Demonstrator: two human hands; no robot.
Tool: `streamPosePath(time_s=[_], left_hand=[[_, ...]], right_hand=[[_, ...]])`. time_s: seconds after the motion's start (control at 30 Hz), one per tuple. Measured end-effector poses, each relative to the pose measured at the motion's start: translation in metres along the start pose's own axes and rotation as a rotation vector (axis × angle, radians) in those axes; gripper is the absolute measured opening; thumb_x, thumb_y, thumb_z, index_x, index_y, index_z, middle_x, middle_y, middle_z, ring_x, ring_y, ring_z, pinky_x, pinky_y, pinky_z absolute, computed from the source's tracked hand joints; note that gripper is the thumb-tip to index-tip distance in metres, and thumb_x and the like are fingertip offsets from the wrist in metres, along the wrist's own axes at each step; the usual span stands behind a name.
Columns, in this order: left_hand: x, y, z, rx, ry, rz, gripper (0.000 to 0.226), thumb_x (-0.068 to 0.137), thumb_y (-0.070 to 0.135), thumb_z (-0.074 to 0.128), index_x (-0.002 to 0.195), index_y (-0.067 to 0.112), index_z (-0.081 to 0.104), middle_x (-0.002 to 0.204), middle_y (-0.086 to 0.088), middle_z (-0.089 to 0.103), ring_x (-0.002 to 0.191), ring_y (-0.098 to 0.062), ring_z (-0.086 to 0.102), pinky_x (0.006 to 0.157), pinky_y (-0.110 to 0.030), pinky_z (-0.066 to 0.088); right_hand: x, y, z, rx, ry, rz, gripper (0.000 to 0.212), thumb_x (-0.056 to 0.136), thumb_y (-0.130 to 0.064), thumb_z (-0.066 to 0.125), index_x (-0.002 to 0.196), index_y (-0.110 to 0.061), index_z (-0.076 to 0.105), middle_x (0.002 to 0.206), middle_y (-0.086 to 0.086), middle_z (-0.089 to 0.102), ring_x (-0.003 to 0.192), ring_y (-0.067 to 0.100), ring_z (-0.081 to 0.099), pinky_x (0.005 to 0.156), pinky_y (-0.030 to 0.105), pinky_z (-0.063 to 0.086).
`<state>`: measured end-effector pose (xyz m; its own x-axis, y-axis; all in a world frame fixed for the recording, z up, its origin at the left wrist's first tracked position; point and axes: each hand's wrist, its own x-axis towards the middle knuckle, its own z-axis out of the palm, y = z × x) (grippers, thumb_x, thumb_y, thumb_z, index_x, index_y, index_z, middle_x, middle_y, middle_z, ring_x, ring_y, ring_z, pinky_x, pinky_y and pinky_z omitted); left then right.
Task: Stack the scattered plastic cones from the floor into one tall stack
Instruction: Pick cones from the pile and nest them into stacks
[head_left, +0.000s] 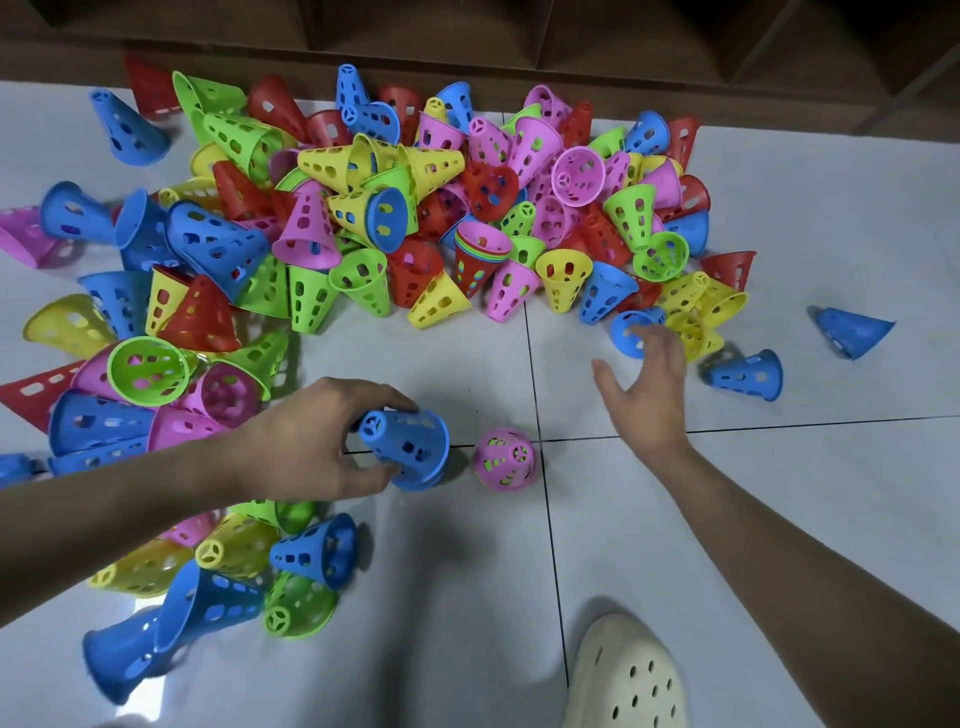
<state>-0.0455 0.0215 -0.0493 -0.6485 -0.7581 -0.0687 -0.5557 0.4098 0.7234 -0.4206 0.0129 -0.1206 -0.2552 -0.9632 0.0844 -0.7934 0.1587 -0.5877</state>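
Two hands: my left hand (311, 436) grips a blue cone (408, 449); my right hand (647, 387), fingers spread, reaches another blue cone (631, 330) at twelve o'clock.

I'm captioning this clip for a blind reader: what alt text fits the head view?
A left hand grips a blue cone just above a white tiled floor, beside an upright pink cone. The open right hand reaches toward a big pile of colourful cones.

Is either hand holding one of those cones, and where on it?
The left hand grips a blue cone near its narrow top. The right hand, fingers spread, holds nothing.
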Motion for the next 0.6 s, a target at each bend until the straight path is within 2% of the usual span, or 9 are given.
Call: streamPosePath(time_s=[0.07, 0.17, 0.3, 0.37, 0.43, 0.5, 0.6], left_hand=[[0.001, -0.002, 0.01, 0.054, -0.047, 0.019, 0.054, 0.073, 0.045, 0.07, 0.122, 0.024, 0.065, 0.111, 0.014, 0.07, 0.095, 0.002, 0.064, 0.083, -0.015, 0.054], [0.002, -0.01, 0.026, 0.12, -0.086, 0.011, 0.059, 0.077, 0.049, 0.073, 0.129, 0.026, 0.061, 0.118, 0.013, 0.068, 0.101, -0.004, 0.064, 0.085, -0.019, 0.055], [0.004, -0.019, 0.041, 0.189, -0.099, -0.024, 0.058, 0.082, 0.05, 0.074, 0.133, 0.027, 0.058, 0.116, 0.011, 0.065, 0.098, -0.008, 0.064, 0.081, -0.022, 0.054], [0.006, -0.02, 0.044, 0.203, -0.108, -0.057, 0.057, 0.084, 0.049, 0.073, 0.135, 0.028, 0.056, 0.112, 0.013, 0.062, 0.089, -0.005, 0.058, 0.077, -0.021, 0.051], [0.006, -0.021, 0.046, 0.21, -0.126, -0.089, 0.056, 0.086, 0.048, 0.072, 0.137, 0.029, 0.054, 0.106, 0.018, 0.054, 0.083, -0.001, 0.049, 0.075, -0.021, 0.047], [0.005, -0.022, 0.047, 0.21, -0.144, -0.105, 0.057, 0.088, 0.047, 0.071, 0.138, 0.029, 0.053, 0.104, 0.021, 0.047, 0.08, 0.0, 0.045, 0.073, -0.02, 0.044], [0.005, -0.022, 0.048, 0.199, -0.16, -0.11, 0.058, 0.088, 0.048, 0.07, 0.139, 0.028, 0.052, 0.105, 0.021, 0.046, 0.078, 0.002, 0.044, 0.073, -0.017, 0.041]], right_hand=[[0.021, 0.005, -0.006, -0.095, -0.021, 0.06, 0.065, 0.09, -0.034, 0.067, 0.142, -0.005, 0.044, 0.15, 0.019, 0.036, 0.138, 0.036, 0.033, 0.115, 0.042, 0.027], [0.046, 0.014, -0.008, -0.181, -0.121, 0.113, 0.072, 0.092, -0.032, 0.066, 0.152, -0.01, 0.033, 0.159, 0.016, 0.028, 0.146, 0.036, 0.024, 0.12, 0.044, 0.02], [0.057, 0.021, -0.004, -0.145, -0.26, 0.187, 0.068, 0.095, -0.036, 0.061, 0.153, -0.015, 0.033, 0.159, 0.012, 0.028, 0.148, 0.029, 0.026, 0.12, 0.042, 0.025], [0.055, 0.019, -0.003, -0.103, -0.221, 0.188, 0.057, 0.093, -0.037, 0.06, 0.142, -0.012, 0.045, 0.149, 0.013, 0.039, 0.137, 0.03, 0.038, 0.112, 0.039, 0.033], [0.051, 0.015, -0.004, -0.05, -0.162, 0.207, 0.041, 0.092, -0.036, 0.062, 0.124, -0.011, 0.056, 0.134, 0.013, 0.047, 0.118, 0.027, 0.05, 0.102, 0.037, 0.04], [0.043, 0.011, -0.004, -0.014, -0.152, 0.254, 0.026, 0.093, -0.032, 0.067, 0.107, -0.012, 0.058, 0.126, 0.009, 0.045, 0.101, 0.021, 0.051, 0.094, 0.034, 0.043], [0.031, 0.008, -0.002, -0.005, -0.187, 0.333, 0.028, 0.09, -0.029, 0.071, 0.101, -0.011, 0.053, 0.117, 0.006, 0.039, 0.093, 0.02, 0.049, 0.083, 0.032, 0.043]])
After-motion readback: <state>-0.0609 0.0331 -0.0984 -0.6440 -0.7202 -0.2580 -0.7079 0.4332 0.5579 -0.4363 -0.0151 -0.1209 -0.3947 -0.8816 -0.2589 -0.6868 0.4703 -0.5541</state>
